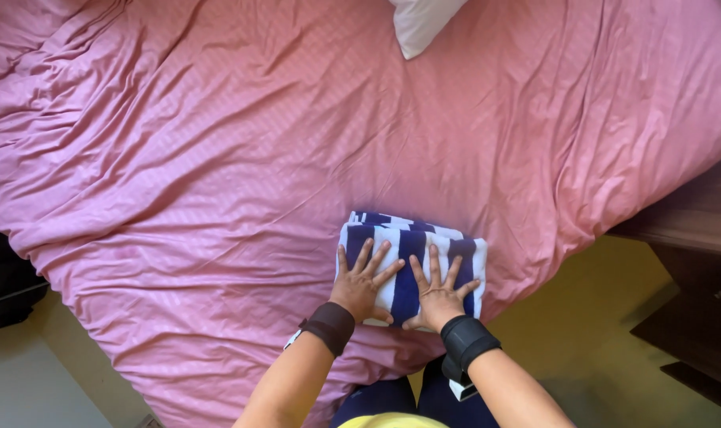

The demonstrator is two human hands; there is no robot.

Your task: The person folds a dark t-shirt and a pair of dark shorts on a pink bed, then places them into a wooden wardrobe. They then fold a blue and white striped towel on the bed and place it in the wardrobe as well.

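Under my palms lies one folded towel [412, 261], striped in broad bands of navy blue and white that run away from me. It is folded into a compact rectangle of several layers; a lower layer peeps out along the far edge, slightly askew from the top one. It sits on the near edge of the bed, on a pink bedspread [218, 174] that is rumpled into long creases and hangs down over the side toward the floor.

My left hand [362, 284] presses flat on the left half of the towel, fingers [366, 255] spread wide and straight, gripping nothing. My right hand [439, 292] does the same on the right half, fingers splayed, thumb tip at the towel's near edge. The two hands lie just beside each other, thumbs nearly meeting. Each wrist carries a black wristband: two in all, one on the left [328, 326] and one on the right [466, 339].

At the head of the bed shows the corner of one white pillow [420, 24]. To the right, beside the bed, stands one piece of dark wooden furniture [693, 269] on a yellowish floor [582, 333].
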